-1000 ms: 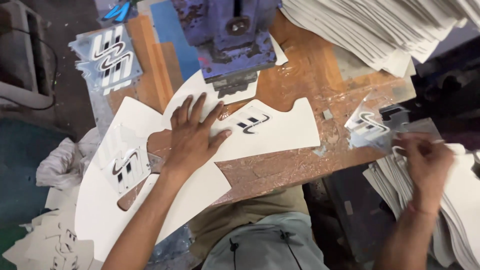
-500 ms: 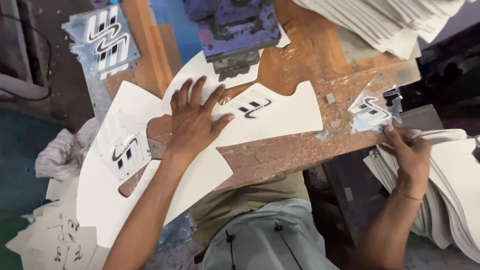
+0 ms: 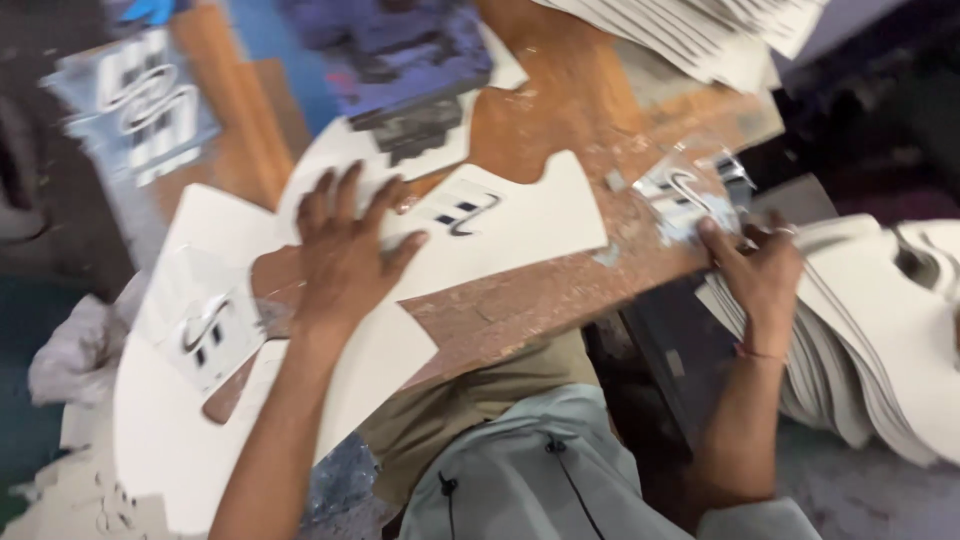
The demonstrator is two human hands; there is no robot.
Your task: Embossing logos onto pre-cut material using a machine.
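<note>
My left hand (image 3: 345,255) lies flat, fingers spread, on a white curved cut piece (image 3: 520,225) printed with a small black mark, resting on the worn wooden bench (image 3: 560,290). My right hand (image 3: 760,270) reaches to the bench's right edge, fingers on the top of a stack of white cut pieces (image 3: 870,340), beside a clear film with a black-and-white emblem (image 3: 690,195). Whether it grips a piece is blurred. A second large white curved piece (image 3: 160,420) with a film emblem lies at lower left.
A blue-purple press head (image 3: 400,60) stands at the bench's far side. Another emblem film sheet (image 3: 140,110) lies at upper left. A fanned stack of white pieces (image 3: 720,30) sits top right. Crumpled white scraps (image 3: 70,350) lie at left.
My right hand has dropped from holding up a film piece to the stack of white pieces at the right. The left hand has stayed pressed on the white piece. The view shifted.
</note>
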